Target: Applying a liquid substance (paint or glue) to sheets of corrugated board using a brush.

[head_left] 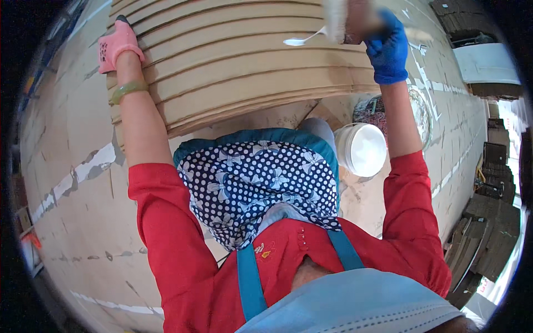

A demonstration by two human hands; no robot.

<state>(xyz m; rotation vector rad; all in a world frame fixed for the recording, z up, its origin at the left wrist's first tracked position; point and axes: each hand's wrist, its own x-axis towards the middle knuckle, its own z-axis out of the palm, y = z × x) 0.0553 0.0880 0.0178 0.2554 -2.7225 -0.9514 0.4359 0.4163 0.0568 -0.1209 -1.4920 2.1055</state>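
My right hand (387, 50), in a blue glove, is closed around a wide brush (336, 21) with pale bristles, held over the right part of overlapping brown cardboard sheets (239, 66). A strand of white, glue-like paste (294, 41) runs from the bristles toward a blob at the sheets. My left hand (119, 45) wears a pink glove with a dark fingertip. It rests at the left edge of the sheets with one finger stretched forward; its other fingers are mostly hidden. Right of my knees stands a white bucket (367, 150) with white contents.
Behind the bucket is a dark, patterned container (371, 114), partly covered by my right arm, with clear plastic (420, 114) beside it. Stacks of brown cardboard (483, 238) line the far right. White tape lines (83, 172) cross the worn floor.
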